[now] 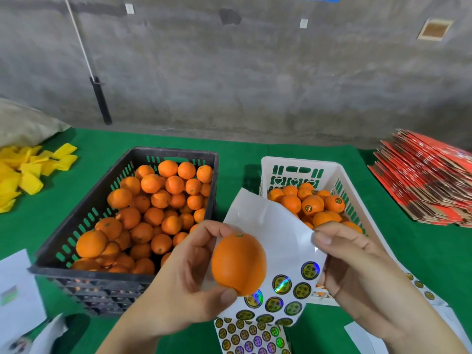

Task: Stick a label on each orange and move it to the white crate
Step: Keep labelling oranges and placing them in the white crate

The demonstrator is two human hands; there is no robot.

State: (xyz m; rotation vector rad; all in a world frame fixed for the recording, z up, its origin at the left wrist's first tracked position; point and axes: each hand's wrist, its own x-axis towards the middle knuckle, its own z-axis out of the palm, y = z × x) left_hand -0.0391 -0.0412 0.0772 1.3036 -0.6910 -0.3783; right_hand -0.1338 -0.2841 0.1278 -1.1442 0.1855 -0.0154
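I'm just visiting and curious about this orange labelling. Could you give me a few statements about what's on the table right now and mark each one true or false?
1. The left hand holds an orange. True.
2. The white crate has no fruit in it yet. False: it already holds oranges, and some of them show round labels.
3. The right hand holds a label sheet. True: its fingers pinch the sheet's edge.
4. The black crate stands to the right of the white crate. False: it stands to the left, full of oranges.
5. The orange in the hand shows a label on the side we see. False: no label is visible on it.
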